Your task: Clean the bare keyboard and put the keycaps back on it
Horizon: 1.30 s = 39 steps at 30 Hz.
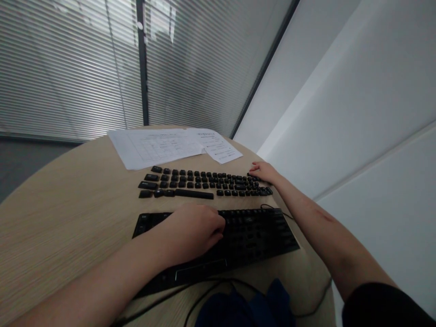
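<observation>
On table, black keyboard partly hidden by left hand: fingers curled, hold indeterminable. Beyond, keycaps in rows; right hand at right end, fingers bent, hold unclear. Dark-blue object cut off below.

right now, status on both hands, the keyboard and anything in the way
Left hand over keyboard, grip hidden. Right hand at right end of loose keys. Keyboard missing many keys. Cable by keyboard's near edge.

Printed sheets overlap on the tabletop's far side — slatted blinds beyond, white wall right, dark-blue cloth near.
</observation>
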### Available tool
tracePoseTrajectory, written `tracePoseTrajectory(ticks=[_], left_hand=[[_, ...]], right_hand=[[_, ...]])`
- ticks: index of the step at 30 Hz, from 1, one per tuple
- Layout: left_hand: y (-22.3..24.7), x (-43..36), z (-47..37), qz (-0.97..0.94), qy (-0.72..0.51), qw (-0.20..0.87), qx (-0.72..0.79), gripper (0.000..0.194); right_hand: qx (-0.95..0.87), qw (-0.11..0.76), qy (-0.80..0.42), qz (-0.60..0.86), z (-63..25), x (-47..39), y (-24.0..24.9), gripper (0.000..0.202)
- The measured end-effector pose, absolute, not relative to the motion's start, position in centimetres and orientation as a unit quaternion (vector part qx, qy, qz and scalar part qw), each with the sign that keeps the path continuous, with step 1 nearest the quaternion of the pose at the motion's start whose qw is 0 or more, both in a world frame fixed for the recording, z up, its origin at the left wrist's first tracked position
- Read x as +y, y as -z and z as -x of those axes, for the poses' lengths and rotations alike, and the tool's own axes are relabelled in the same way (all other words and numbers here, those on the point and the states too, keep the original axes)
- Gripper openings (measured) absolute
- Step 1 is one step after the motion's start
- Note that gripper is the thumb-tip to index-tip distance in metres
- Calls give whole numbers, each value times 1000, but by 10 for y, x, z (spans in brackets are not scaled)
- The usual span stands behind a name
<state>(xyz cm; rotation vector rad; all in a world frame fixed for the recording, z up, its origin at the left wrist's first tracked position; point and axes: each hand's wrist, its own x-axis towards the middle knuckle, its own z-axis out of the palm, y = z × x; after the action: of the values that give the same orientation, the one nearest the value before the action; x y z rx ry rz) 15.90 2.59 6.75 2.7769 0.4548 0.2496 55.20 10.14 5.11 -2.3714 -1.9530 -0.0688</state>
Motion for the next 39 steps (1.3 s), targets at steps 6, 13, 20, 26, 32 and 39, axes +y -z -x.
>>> tracePoseTrajectory(ticks=[6, 13, 20, 26, 32, 39], left_hand=[[-69, 22, -161, -967, -84, 177, 160, 13], [-70, 21, -160, -969, -72, 175, 160, 15], [-74, 22, -159, -967, -66, 186, 161, 12], [-67, 20, -154, -967, -117, 187, 128, 14], [-66, 16, -152, -963, -126, 195, 135, 18], [-63, 21, -151, -964, -103, 196, 147, 18]], right_hand=[[-634, 56, 26, 771, -539, 103, -48, 14], [-634, 165, 71, 752, -516, 67, -73, 24], [-610, 359, 38, 705, -497, -49, -76, 30], [-596, 389, -62, 700, -479, -93, -46, 25], [-556, 454, -151, 680, -476, -93, -30, 25], [-560, 459, -154, 672, -479, -93, -27, 23]])
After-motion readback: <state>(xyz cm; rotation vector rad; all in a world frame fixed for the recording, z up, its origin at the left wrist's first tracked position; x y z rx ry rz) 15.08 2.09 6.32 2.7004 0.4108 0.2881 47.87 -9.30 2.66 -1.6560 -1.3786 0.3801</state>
